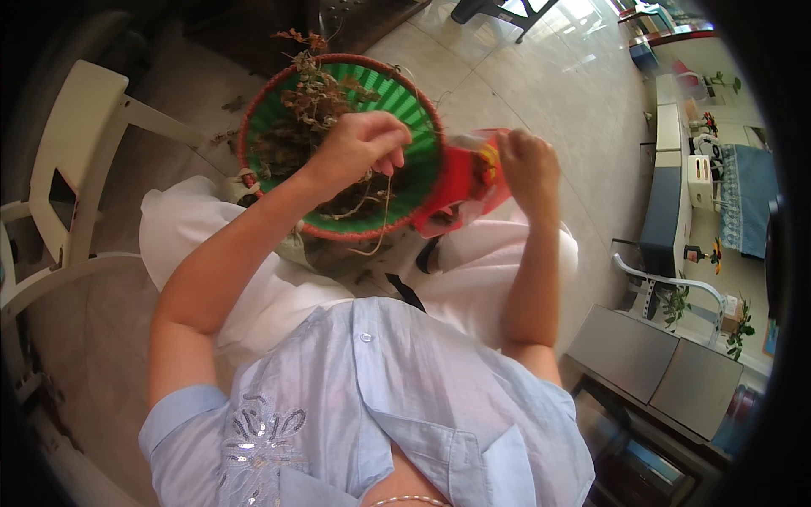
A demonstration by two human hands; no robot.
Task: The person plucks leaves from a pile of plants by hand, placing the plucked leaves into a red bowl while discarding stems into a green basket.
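My left hand [374, 142] is over a round green basket [421, 158] with a reddish-brown woven rim, its fingers curled and the thumb near the index finger. A thin dried stem [385, 218] hangs just below the fingertips and crosses the rim; whether they pinch it is unclear. Brown dried plants [317, 95] with shrivelled leaves fill the basket's left side and rise past its far rim. Right of the basket, my right hand [531, 168] grips the upper edge of a red, partly clear plastic bag [453, 177]. Brown bits show through the bag, which is blurred.
A cream chair [76, 139] stands at the left. Plant scraps [231, 104] lie on the tiled floor [481, 82] near the basket. Dark furniture [253, 32] is behind it. Along the right side are grey cabinets [624, 348] and a potted plant [675, 304].
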